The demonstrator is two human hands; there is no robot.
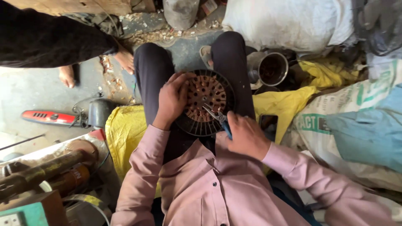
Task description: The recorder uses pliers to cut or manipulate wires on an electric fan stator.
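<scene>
A round black motor part (206, 102) with copper windings at its centre rests on my lap, between my knees. My left hand (171, 99) grips its left rim, fingers curled over the edge. My right hand (246, 134) holds blue-handled pliers (218, 118) whose metal jaws touch the copper windings near the part's lower right. Both my arms wear pink sleeves.
A yellow cloth (121, 129) lies under me. A metal pot (272, 69) stands to the right, beside white sacks (335, 121). A red tool (48, 117) and a dark motor (100, 112) lie at left. Another person's bare feet (124, 58) stand at the upper left. Metal cylinders (46, 169) lie at the lower left.
</scene>
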